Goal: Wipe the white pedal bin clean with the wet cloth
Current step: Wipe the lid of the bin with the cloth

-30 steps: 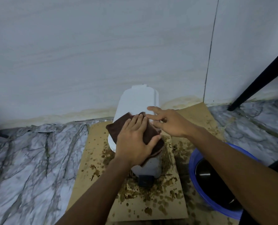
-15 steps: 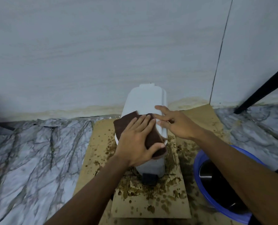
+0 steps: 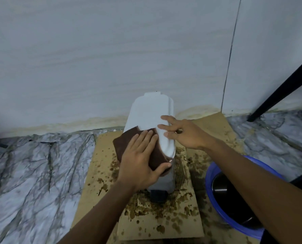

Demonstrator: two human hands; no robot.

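The white pedal bin (image 3: 152,111) was stood on a sheet of brown cardboard (image 3: 102,155), close against the foot of the wall, with its black pedal (image 3: 158,196) turned toward the camera. A dark brown cloth (image 3: 127,140) was laid over the near left part of the closed lid and was draped down the left side. The cloth was pressed flat under the left hand (image 3: 139,161), whose fingers were held straight and together, with the thumb spread along the cloth's near edge. The right rim of the lid was touched by the right hand (image 3: 183,134), whose fingers were spread and only loosely bent, with nothing gripped.

The cardboard was spattered with brown stains, thickest around the bin's base. Grey-veined marble flooring (image 3: 32,164) was seen on either side of it. A blue basin (image 3: 210,175) with a dark inside was set on the floor at the right, partly hidden by the right forearm. The pale wall (image 3: 93,59) was marked by a yellowish band along its base and by one vertical seam, and a black slanted leg (image 3: 279,88) was planted near it.
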